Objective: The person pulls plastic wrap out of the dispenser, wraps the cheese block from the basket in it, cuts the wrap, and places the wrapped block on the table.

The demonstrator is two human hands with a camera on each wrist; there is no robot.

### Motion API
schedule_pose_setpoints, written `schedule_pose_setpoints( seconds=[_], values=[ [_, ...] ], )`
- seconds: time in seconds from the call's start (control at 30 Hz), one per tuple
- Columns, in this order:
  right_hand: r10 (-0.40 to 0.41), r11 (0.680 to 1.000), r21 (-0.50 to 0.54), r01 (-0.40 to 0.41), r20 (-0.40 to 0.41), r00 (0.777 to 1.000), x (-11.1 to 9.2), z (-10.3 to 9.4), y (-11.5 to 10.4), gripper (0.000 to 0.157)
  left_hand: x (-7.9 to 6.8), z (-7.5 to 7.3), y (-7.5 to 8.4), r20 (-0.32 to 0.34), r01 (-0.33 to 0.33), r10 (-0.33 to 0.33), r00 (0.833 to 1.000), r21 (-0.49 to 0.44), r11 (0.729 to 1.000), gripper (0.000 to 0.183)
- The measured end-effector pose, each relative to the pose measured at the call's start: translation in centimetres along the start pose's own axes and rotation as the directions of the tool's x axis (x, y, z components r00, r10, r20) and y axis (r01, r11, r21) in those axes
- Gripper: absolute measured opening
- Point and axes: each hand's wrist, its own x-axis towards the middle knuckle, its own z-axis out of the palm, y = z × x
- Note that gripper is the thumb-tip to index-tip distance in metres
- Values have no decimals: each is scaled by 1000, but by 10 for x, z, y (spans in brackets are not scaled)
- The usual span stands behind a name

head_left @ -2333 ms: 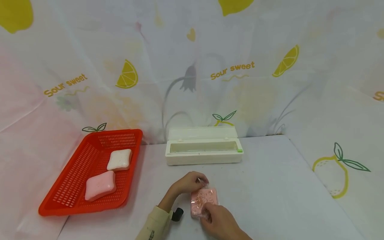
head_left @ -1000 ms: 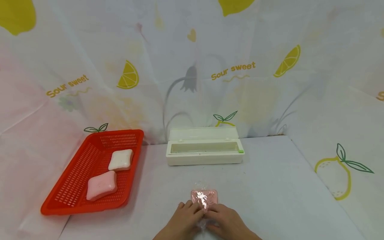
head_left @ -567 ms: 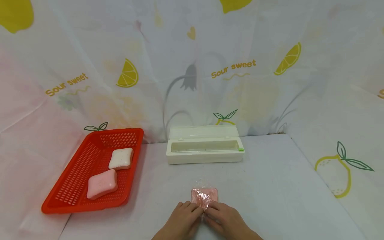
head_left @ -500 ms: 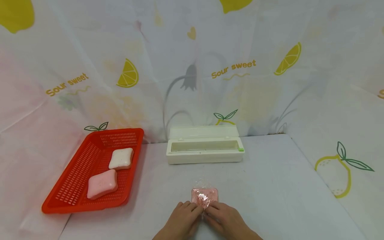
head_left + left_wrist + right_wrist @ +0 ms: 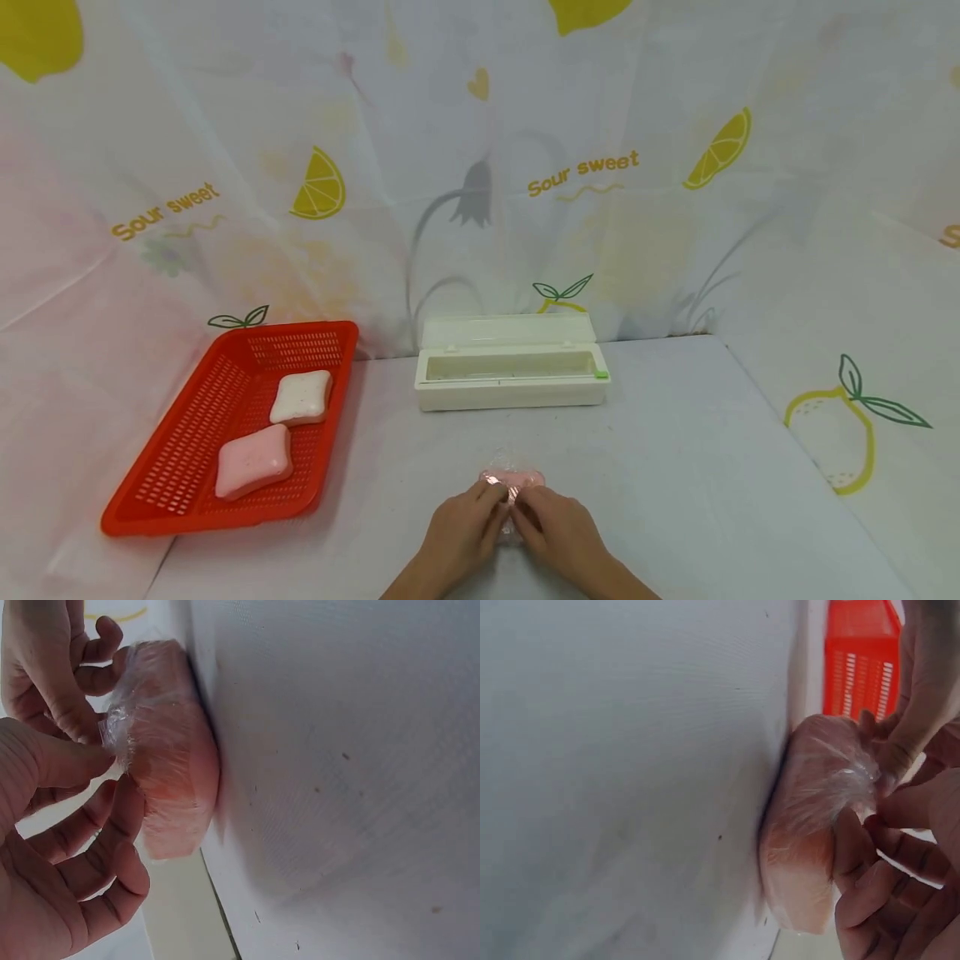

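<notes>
Moving forward in the head view, the left hand [image 5: 462, 525] and the right hand [image 5: 564, 527] are now meeting over the pink soap [image 5: 525, 477], where half a second ago they were working along its near edge, at its 6 o'clock. The soap is lying on the table [image 5: 660, 467], low in this view towards 6 o'clock, with only its far strip showing beyond the fingers. A loose flap of cling film [image 5: 502, 456] is sticking out at the soap's 12 o'clock. That shift is suggesting that the near film is being drawn up over the top, while the far flap is lying unfolded. Well apart, the white box [image 5: 510, 397] is standing at 12 o'clock with its lid raised, and the red basket [image 5: 187, 425] is sitting at 9 o'clock.

In the left wrist view, the left thumb and forefinger are pinching gathered film at the soap's 9 o'clock; the other fingers are curling loosely.

In the right wrist view, the right thumb and forefinger are pinching film at 2 o'clock. Creased film is covering the soap's visible side, so the wrapping is apparently nearing completion on this edge only.
</notes>
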Motion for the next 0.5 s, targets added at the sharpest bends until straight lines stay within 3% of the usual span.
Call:
schedule_pose_setpoints(
  seconds=[0.27, 0.4, 0.5],
  values=[
    [145, 989, 9, -147, 114, 983, 7, -1, -2, 13, 2, 4, -4, 26, -27, 26, 999, 23, 999, 13],
    [173, 985, -7, -174, 158, 972, 10, 0, -2, 8, 3, 5, -5, 107, 4, -10, 994, 63, 998, 5],
    [172, 985, -5, -175, 206, 963, 12, 1, 1, 6, 6, 5, -3, 190, 29, -50, 981, 114, 993, 4]
  ],
)
